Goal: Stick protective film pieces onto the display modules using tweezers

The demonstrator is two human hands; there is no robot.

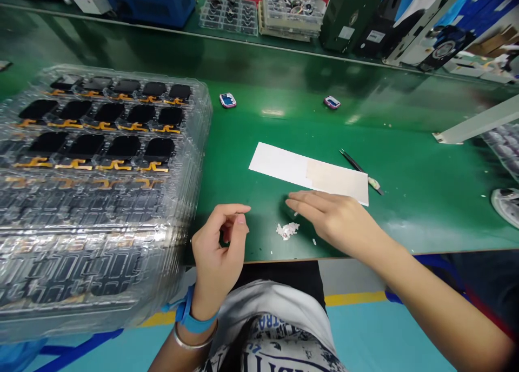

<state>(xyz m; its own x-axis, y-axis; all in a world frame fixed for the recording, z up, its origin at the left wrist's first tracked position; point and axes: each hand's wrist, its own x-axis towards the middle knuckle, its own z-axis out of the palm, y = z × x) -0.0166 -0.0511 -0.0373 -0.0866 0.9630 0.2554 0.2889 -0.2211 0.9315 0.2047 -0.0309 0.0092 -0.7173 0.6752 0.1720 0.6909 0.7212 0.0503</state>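
My left hand (221, 242) is curled above the table's front edge, thumb against the bent fingers. A small reddish patch shows inside its curl, too hidden to name. My right hand (330, 215) is palm down with fingers stretched out and held together, its fingertips close to a loose heap of small white bits (287, 231). Just beyond it lies a long white paper strip (279, 163) with a beige section at its right. A pair of dark tweezers (353, 160) rests at the strip's right end.
To the left stand stacked clear plastic trays (194, 161) holding black screens (159, 150) with orange flex cables. Two small watch-like cases, one left (227, 100) and one right (332, 102), lie at the back. A shelf above bears parts boxes (229, 13) and a blue machine (150, 4).
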